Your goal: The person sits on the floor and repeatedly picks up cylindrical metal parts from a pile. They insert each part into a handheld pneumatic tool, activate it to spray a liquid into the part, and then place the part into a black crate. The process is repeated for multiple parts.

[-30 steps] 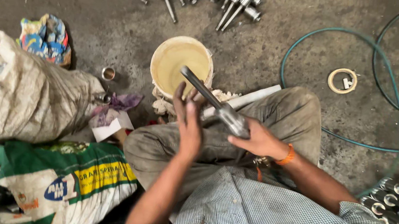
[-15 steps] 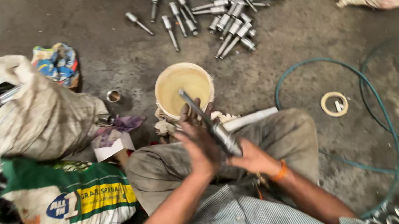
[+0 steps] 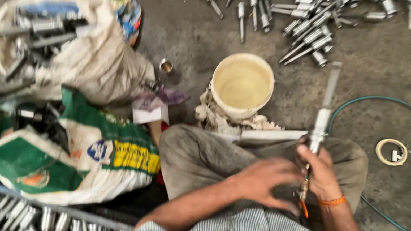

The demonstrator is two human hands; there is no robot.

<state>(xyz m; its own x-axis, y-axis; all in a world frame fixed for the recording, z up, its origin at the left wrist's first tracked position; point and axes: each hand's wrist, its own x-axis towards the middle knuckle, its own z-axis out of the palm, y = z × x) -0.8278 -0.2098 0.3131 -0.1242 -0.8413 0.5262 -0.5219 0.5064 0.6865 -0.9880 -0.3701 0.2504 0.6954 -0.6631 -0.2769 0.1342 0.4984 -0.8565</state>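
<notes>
Partly blurred metal rod (image 3: 322, 113), right hand (image 3: 322, 172) gripping — left hand (image 3: 266, 180) beside

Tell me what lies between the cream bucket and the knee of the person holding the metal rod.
In the head view, a wad of pale rags lies between the bucket and the knee.

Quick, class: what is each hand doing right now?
Left hand: open, resting on the knee.
Right hand: closed on a long metal shaft.
</notes>
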